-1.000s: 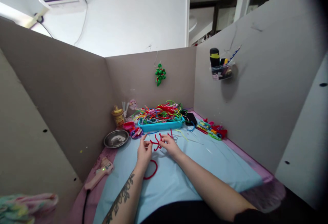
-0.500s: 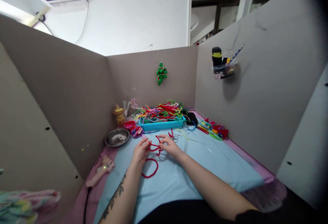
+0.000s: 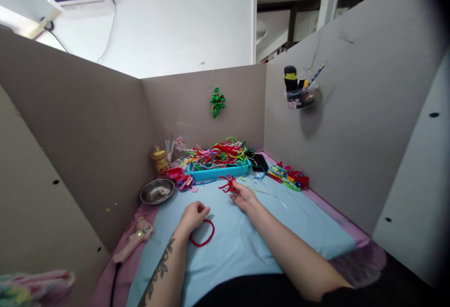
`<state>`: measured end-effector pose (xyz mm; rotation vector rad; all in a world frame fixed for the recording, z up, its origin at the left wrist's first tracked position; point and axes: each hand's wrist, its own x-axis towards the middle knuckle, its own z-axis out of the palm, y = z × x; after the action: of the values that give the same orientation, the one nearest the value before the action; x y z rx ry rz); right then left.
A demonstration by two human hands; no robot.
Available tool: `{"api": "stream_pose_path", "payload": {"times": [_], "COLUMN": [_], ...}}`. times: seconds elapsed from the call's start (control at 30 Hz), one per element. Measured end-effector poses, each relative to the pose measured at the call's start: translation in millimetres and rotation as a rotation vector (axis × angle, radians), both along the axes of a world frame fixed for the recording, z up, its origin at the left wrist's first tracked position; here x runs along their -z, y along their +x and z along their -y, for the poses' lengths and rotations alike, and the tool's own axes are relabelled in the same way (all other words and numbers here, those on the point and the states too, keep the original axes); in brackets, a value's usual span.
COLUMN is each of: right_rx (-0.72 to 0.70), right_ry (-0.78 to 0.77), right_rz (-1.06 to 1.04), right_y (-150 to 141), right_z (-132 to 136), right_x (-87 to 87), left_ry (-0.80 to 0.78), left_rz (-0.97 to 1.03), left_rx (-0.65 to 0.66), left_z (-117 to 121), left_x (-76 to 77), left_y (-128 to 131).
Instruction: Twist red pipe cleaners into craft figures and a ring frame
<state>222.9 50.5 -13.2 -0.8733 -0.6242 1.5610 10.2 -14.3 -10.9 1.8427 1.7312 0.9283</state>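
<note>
A small bundle of bent red pipe cleaners (image 3: 228, 183) sticks out from the fingertips of my right hand (image 3: 242, 196), which pinches it above the cloth near the blue tray. My left hand (image 3: 194, 215) is lower and to the left, with fingers curled and thumb against them; whatever may be inside is hidden. Just beside and below that hand, a red pipe cleaner ring (image 3: 213, 232) lies on the light blue cloth (image 3: 239, 246). Part of its left side is close to my wrist.
A blue tray (image 3: 214, 174) heaped with coloured pipe cleaners stands at the back. Leftward are a metal bowl (image 3: 149, 195) and a pink glue gun (image 3: 131, 246) with its cord. Finished colourful pieces (image 3: 290, 175) lie at right. Grey partitions (image 3: 202, 129) enclose the table.
My hands have moved apart. The right hand has carried the red pipe cleaners up and slightly right; the left has let go of them and dropped lower. The view has shifted slightly.
</note>
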Motion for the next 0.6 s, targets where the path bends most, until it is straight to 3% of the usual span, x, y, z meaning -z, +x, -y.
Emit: {"api": "stream_pose_path", "payload": {"times": [0.2, 0.33, 0.43, 0.6], "right_rx": [0.052, 0.071, 0.064, -0.034], "right_ry": [0.043, 0.077, 0.202, 0.436], "right_rz": [0.017, 0.042, 0.149, 0.284], "right_y": [11, 8, 0, -13], "right_z": [-10, -4, 5, 22], "right_x": [2.2, -0.9, -4.2, -11.0], "left_ry": [-0.088, -0.091, 0.019, 0.146], "left_rz": [0.071, 0.052, 0.111, 0.417], "left_rx": [0.227, 0.264, 0.146, -0.134], "left_z": [7, 8, 4, -3], "left_x": [-6.6, -7.2, -6.0, -7.7], "left_y": [-10, -10, -4, 0]}}
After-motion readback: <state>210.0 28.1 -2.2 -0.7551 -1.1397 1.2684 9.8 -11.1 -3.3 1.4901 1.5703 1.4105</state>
